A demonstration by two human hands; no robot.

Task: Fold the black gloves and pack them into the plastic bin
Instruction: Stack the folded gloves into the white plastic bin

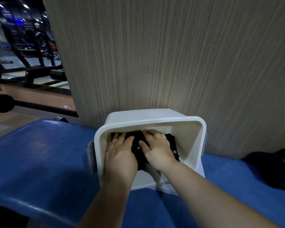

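A white plastic bin [194, 129] stands on a blue padded bench against a wood-grain wall. Folded black gloves [137, 146] lie on its floor. Both of my hands are inside the bin on top of them. My left hand [120, 152] lies flat with straight, spread fingers pressing the left part of the gloves. My right hand [156, 147] presses the right part, its fingers bent at the knuckles and its thumb spread onto the fabric. My hands hide much of the gloves.
The blue bench [39, 162] stretches left and right of the bin. A dark black bundle [273, 168] lies on the bench at the far right. The wood-grain wall [171, 55] rises right behind the bin. Gym machines [23, 46] stand at the far left.
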